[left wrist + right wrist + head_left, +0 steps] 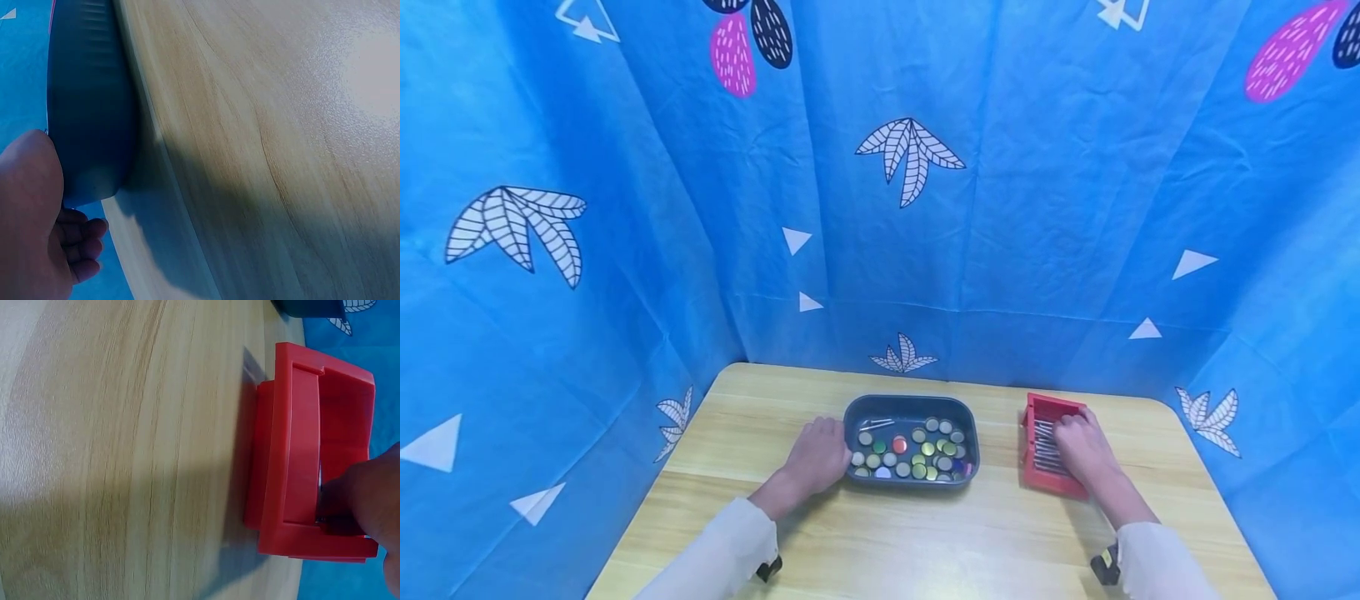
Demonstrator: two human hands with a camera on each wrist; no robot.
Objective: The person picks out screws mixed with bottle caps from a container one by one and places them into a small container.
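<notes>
A dark grey tray point(912, 482) holds many round bottle caps point(928, 448), mostly silver and yellow-green, with an orange-red one and a green one. Thin silver rods like nails point(877, 424) lie at its back left. My left hand point(820, 454) grips the tray's left end; in the left wrist view its thumb point(31, 169) is against the tray wall and the fingers curl below. My right hand point(1084, 446) reaches into a red bin point(1056, 481) filled with long silver nail-like rods point(1045, 450). Its fingertips are hidden inside, so whether they pinch a rod does not show.
Both containers stand on a light wood table point(925, 550), the red bin a short way right of the tray. A blue patterned curtain point(910, 250) hangs behind and on both sides.
</notes>
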